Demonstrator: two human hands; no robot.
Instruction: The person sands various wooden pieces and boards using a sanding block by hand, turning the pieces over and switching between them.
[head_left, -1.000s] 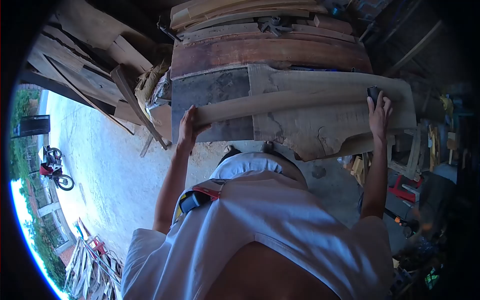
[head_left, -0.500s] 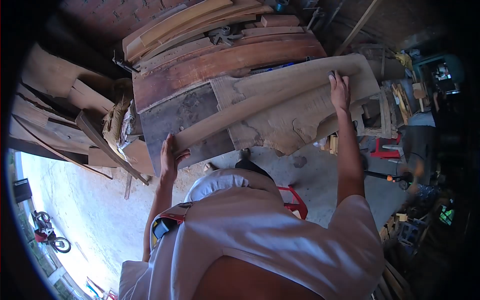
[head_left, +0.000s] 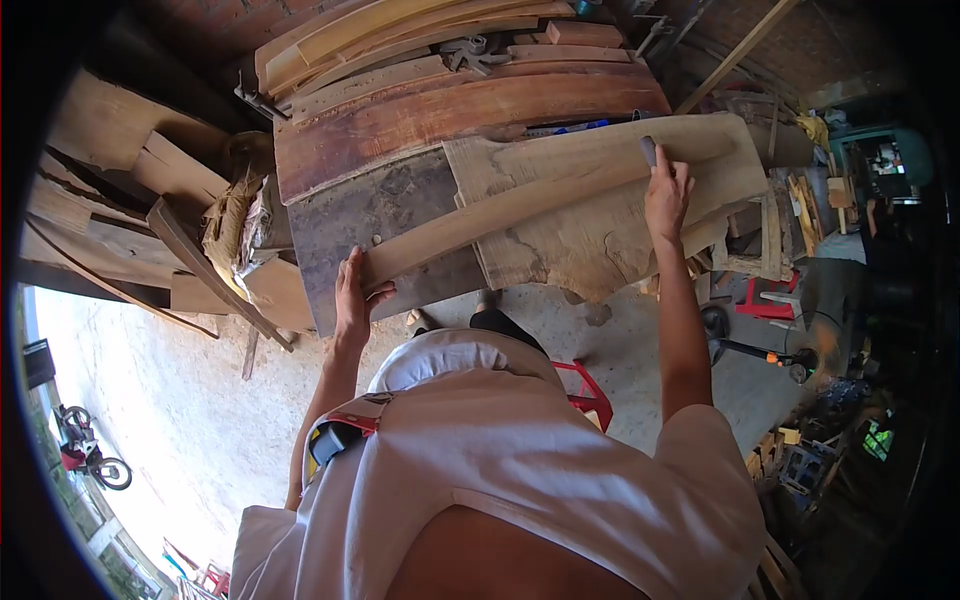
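Observation:
A long, narrow wooden strip [head_left: 520, 207] lies slantwise across a wide rough-edged board [head_left: 570, 250] and a dark panel [head_left: 400, 212] on the workbench. My left hand [head_left: 357, 298] grips the strip's near left end, fingers at the end and thumb along the lower edge. Toward the far right end, my right hand [head_left: 668, 200] pinches a small dark grey flat piece [head_left: 648, 152] over the strip. What exactly this piece is I cannot make out.
Stacked planks [head_left: 400, 45] and a metal clamp [head_left: 262, 104] sit at the back of the bench. Leaning boards [head_left: 120, 125] stand at left. A red stool [head_left: 588, 395] is near my legs, another red stool [head_left: 768, 298] farther right. A motorbike [head_left: 92, 450] stands outside.
My right hand has shifted slightly left and down along the strip, and more of the grey piece shows above its fingers. My left hand stays at the strip's end. The view has shifted slightly.

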